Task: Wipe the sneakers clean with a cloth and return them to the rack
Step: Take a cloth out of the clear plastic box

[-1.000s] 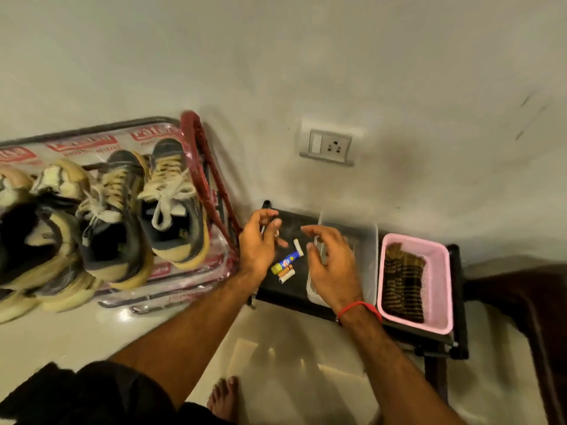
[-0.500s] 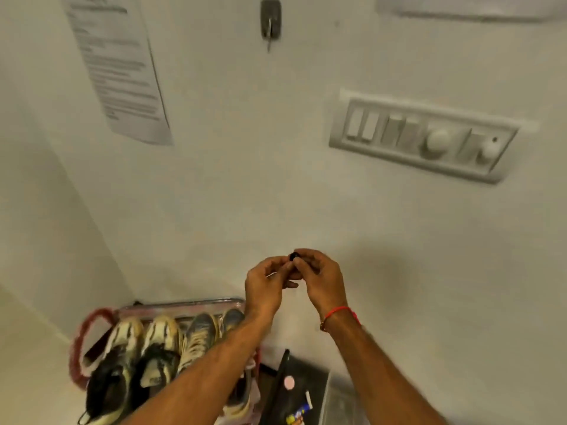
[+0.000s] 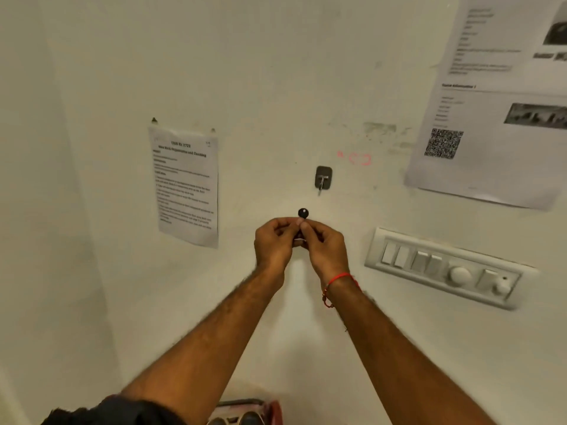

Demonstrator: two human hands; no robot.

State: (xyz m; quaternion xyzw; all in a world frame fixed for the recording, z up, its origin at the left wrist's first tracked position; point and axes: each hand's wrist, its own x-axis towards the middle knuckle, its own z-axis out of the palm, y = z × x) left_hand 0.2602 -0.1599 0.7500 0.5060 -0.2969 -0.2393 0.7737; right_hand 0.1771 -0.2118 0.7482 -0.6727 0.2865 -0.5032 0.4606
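Both hands are raised in front of the wall and meet at the fingertips. My left hand (image 3: 274, 242) and my right hand (image 3: 323, 245) together pinch a small black round-headed object (image 3: 303, 213), whose head sticks up above the fingers. A wall hook (image 3: 323, 178) is just above it. Only the red top edge of the shoe rack (image 3: 245, 409) and the tips of the sneakers (image 3: 236, 420) show at the bottom edge. No cloth is in view.
A printed task sheet (image 3: 185, 187) is pinned to the wall at left. A larger sheet with a QR code (image 3: 491, 118) hangs at upper right. A switch panel (image 3: 445, 268) sits right of my hands. A wall corner runs down the left side.
My view has tilted up from the rack and side table to the wall. Both hands rose from the table and came together, now pinching the small black object under the hook.
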